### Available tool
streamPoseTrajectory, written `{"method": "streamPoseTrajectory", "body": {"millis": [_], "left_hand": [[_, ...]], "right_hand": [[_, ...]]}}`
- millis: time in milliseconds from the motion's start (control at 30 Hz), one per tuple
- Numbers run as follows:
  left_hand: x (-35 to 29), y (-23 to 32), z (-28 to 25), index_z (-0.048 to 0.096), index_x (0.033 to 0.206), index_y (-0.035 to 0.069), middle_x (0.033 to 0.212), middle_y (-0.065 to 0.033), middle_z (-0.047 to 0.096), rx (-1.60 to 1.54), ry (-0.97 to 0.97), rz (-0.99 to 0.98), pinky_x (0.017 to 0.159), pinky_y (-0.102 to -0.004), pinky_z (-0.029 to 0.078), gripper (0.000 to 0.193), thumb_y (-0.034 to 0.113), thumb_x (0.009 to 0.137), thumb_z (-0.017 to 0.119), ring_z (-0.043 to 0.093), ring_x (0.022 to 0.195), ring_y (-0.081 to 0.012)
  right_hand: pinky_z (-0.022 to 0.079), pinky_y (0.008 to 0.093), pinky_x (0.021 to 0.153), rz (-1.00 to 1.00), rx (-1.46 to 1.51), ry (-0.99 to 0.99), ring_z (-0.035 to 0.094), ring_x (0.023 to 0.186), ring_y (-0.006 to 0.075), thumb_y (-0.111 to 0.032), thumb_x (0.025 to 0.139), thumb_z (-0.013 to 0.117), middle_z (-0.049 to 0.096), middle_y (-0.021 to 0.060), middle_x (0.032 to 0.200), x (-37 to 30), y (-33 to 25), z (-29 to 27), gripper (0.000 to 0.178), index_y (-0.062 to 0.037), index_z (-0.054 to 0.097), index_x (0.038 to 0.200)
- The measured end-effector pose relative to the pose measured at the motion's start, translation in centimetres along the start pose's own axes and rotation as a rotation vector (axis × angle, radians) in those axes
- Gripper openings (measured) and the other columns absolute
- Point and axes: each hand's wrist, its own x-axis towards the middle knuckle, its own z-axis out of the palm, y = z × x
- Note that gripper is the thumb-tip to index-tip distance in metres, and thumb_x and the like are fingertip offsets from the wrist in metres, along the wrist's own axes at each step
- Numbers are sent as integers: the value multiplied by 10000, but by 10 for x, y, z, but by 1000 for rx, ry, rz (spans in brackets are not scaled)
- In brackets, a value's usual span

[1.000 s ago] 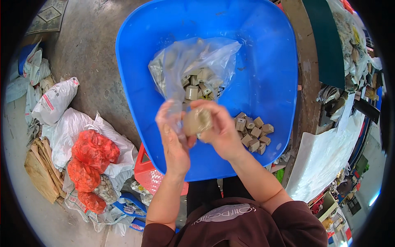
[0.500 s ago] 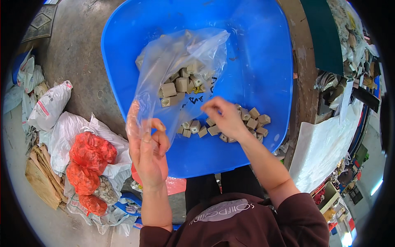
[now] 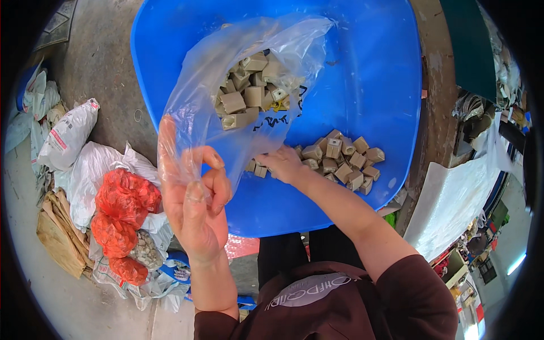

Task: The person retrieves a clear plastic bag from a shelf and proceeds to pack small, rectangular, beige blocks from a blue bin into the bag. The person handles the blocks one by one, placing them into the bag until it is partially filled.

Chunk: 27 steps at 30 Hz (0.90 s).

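My left hand (image 3: 198,195) grips the rim of a clear plastic bag (image 3: 192,93), with the index finger stretched up along the film and the other fingers curled. Inside the bag lie many beige hollow blocks (image 3: 232,103), and its open mouth faces right. Just right of the bag's lower edge, my right hand (image 3: 283,164) reaches down to the loose beige blocks (image 3: 344,156) on the floor of a blue tub (image 3: 374,73). Its fingertips touch or nearly touch a few blocks at the pile's left end. Bag film and the hand itself partly hide those fingers.
On the floor to the left are red plastic bags (image 3: 122,226), white sacks (image 3: 68,139) and folded brown sacking (image 3: 59,238). A white sheet (image 3: 462,192) covers something at the right. The tub's front rim is close to my legs.
My right hand has lowered and moved left, from above the loose blocks to their left end. My left hand still holds the bag. The view has shifted slightly, bringing the tub closer.
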Motion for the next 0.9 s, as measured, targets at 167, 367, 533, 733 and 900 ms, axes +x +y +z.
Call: {"method": "streamPoseTrajectory", "body": {"millis": [167,367,533,733,900], "left_hand": [[-2,-2,-8,155,1435,9,950,-115,509,-12,28,-3,439,-181,238,777,253,837,589,342,482,-45],[-2,-3,-13,159,1433,1,948,-117,519,-3,23,7,439,-173,259,761,220,829,567,371,484,-47],[-1,-6,-15,110,1444,16,959,-129,478,62,-42,60,421,-178,238,700,261,899,475,330,470,-44],[-2,-6,-16,157,1432,-2,925,-107,500,36,5,25,433,-172,247,742,239,847,545,353,475,-41],[-2,-5,-15,192,1423,-11,893,-87,499,31,41,0,436,-166,241,749,231,827,575,361,482,-35]], "right_hand": [[472,404,837,137,354,34,529,1027,335,11,704,606,419,113,1226,-10,21,-26,512,-176,538,1176],[430,440,873,344,271,2,438,1128,343,-43,730,619,478,124,1136,-13,10,-50,490,-194,536,1189],[374,534,892,246,-139,-105,338,1153,352,-158,691,702,420,127,1236,10,-29,-31,548,-251,538,1205],[377,474,920,210,72,64,342,1143,361,-257,644,752,393,136,1245,17,-1,-11,535,-245,568,1146],[425,355,847,405,607,121,482,1041,258,-264,697,741,438,96,1228,-24,22,-77,468,-107,566,1102]]}}
